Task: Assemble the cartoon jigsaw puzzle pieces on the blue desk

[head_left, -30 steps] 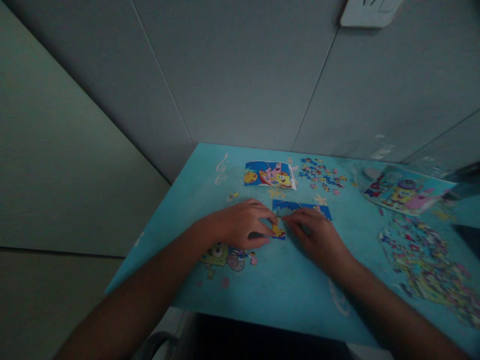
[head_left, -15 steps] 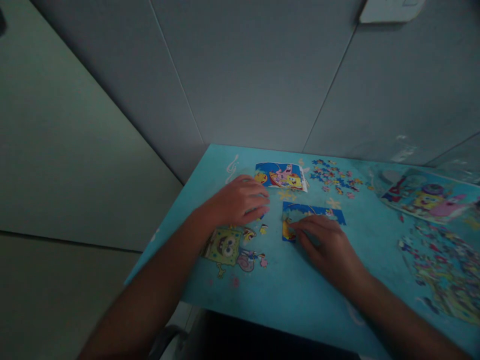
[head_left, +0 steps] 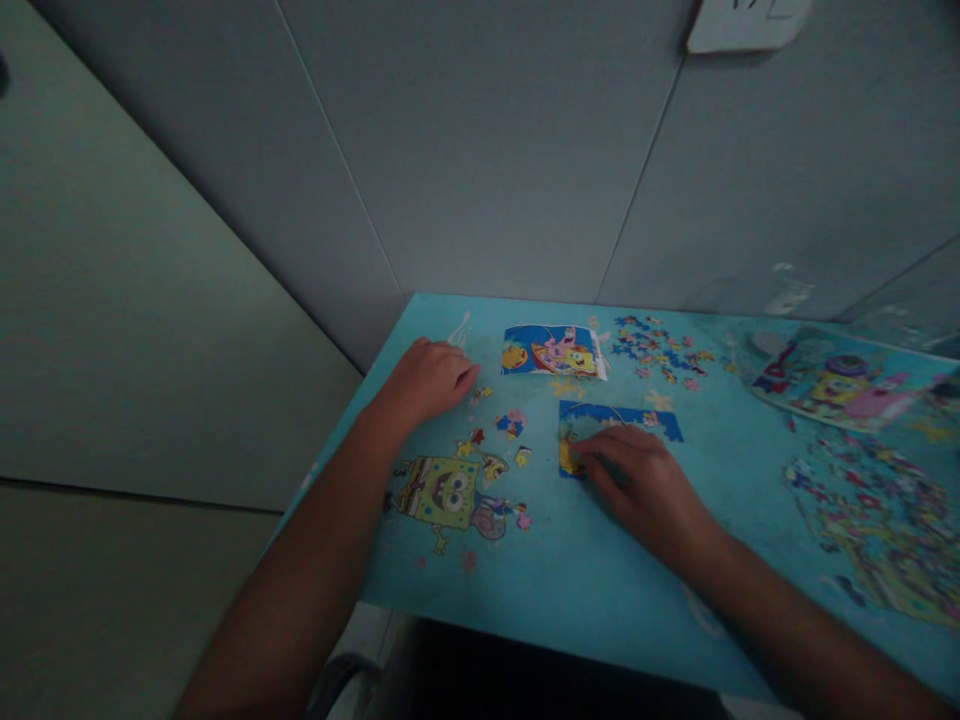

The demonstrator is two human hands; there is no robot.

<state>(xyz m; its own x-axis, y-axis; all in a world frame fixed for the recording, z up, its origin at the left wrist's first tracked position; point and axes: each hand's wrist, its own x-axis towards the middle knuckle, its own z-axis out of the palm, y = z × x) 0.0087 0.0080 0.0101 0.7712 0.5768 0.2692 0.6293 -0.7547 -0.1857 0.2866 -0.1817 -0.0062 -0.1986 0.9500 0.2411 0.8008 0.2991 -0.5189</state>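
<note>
A partly joined blue puzzle section (head_left: 622, 420) lies in the middle of the turquoise table (head_left: 600, 570). My right hand (head_left: 637, 480) rests flat on its near left part, fingertips on a yellow piece at the section's left edge. My left hand (head_left: 427, 380) lies near the table's far left corner, fingers curled loosely, close to a few loose small pieces (head_left: 502, 425); I see nothing held in it. A printed cartoon figure (head_left: 450, 495) on the tabletop sits just nearer than those pieces.
A small picture card (head_left: 553, 352) lies at the back, with a scatter of loose pieces (head_left: 656, 352) to its right. A larger printed sheet (head_left: 844, 380) and a big heap of pieces (head_left: 877, 510) fill the right side. Walls stand behind and to the left.
My left hand has left the puzzle section and slid back and left toward the table's corner, uncovering several loose pieces. My right hand has stayed on the section.
</note>
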